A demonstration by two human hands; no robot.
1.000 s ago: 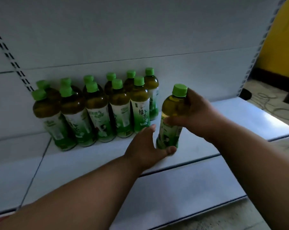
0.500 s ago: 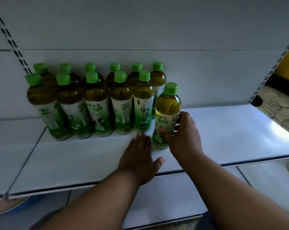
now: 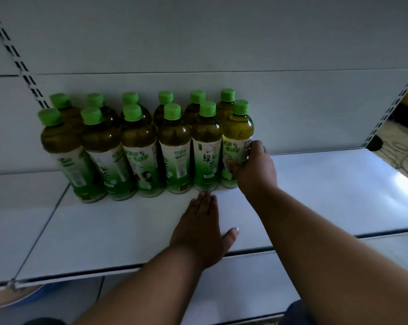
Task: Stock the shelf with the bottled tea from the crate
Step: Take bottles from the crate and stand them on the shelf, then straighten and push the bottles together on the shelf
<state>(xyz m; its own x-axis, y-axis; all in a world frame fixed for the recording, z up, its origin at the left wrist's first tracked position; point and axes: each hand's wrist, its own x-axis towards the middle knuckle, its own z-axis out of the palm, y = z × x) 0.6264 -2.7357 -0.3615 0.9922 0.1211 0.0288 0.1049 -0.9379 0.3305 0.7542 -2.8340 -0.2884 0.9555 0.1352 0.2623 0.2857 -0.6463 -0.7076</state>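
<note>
Twelve bottles stand two-deep at the shelf [image 3: 315, 195] back; right hand [image 3: 254, 170] wrapped round the end bottle [image 3: 237, 141], left hand [image 3: 198, 231] flat, empty; crate unseen, remainder unknown, space free rightward.

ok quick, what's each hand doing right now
Left hand: open, lying flat on the shelf, holding nothing.
Right hand: fingers closed around the rightmost front tea bottle, which stands on the shelf.
</note>
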